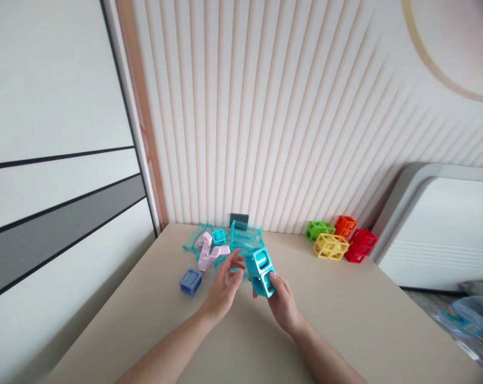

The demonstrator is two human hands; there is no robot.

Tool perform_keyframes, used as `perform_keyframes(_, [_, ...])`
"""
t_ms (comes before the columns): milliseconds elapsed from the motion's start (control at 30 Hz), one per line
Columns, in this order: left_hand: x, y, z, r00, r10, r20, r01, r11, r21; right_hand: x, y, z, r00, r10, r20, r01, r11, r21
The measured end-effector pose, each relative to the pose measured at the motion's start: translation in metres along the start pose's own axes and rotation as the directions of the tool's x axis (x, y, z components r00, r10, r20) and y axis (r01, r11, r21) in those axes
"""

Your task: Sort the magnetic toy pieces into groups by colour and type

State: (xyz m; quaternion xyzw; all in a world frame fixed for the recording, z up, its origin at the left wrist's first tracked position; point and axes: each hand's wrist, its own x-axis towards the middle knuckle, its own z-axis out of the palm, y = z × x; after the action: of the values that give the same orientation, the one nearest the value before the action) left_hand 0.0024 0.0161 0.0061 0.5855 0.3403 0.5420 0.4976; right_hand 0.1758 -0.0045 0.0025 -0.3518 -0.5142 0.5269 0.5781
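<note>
My right fingers (278, 282) grasp 2 turquoise cubes (261, 273) (apparently joined); beside the cubes, my left fingers (234, 260) curve, empty. This holding step seemingly calls next for steadiness.

A ribbed cream wall (225, 106) backs the beige table (361, 309).

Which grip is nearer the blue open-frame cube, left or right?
Left. The left grip is just to the right of the blue open-frame cube; the right grip is farther right, holding the turquoise two-cube block.
</note>
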Motion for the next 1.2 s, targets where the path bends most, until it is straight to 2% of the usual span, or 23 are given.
perform_keyframes(100, [0.001, 0.002, 0.000, 0.992, -0.013, 0.129, 0.027, 0.994, -0.110, -0.001, -0.003, 0.001, 0.993, -0.115, 0.018, 0.115, 0.948, -0.298])
perform_keyframes(200, [0.000, 0.002, 0.003, 0.989, -0.031, 0.143, 0.057, 0.981, -0.185, -0.001, -0.006, 0.000, 0.956, -0.284, 0.070, 0.278, 0.807, -0.521])
perform_keyframes(267, [-0.001, -0.001, 0.005, 0.992, -0.056, 0.109, 0.079, 0.973, -0.216, -0.001, -0.007, -0.001, 0.927, -0.364, 0.090, 0.347, 0.742, -0.573])
perform_keyframes(400, [-0.002, -0.004, 0.005, 0.994, -0.062, 0.091, 0.085, 0.958, -0.272, -0.003, -0.006, -0.005, 0.883, -0.459, 0.101, 0.417, 0.668, -0.616])
perform_keyframes(567, [-0.005, -0.002, 0.004, 0.999, 0.007, 0.047, 0.005, 0.967, -0.253, -0.003, -0.005, -0.005, 0.840, -0.521, 0.150, 0.488, 0.608, -0.626])
perform_keyframes(733, [-0.006, 0.002, 0.003, 0.999, 0.042, 0.002, -0.041, 0.986, -0.162, -0.002, -0.006, -0.006, 0.861, -0.467, 0.203, 0.479, 0.608, -0.633])
perform_keyframes(867, [-0.003, 0.005, 0.004, 1.000, 0.008, -0.021, -0.012, 0.976, -0.217, -0.003, -0.006, -0.005, 0.877, -0.434, 0.206, 0.457, 0.622, -0.636])
perform_keyframes(1067, [0.001, 0.006, 0.003, 0.999, -0.027, 0.017, 0.031, 0.944, -0.328, -0.003, -0.008, 0.000, 0.923, -0.346, 0.166, 0.379, 0.754, -0.537])
perform_keyframes(1200, [0.002, 0.009, 0.003, 0.998, -0.054, 0.045, 0.066, 0.933, -0.353, -0.002, -0.007, 0.002, 0.946, -0.302, 0.122, 0.321, 0.804, -0.500])
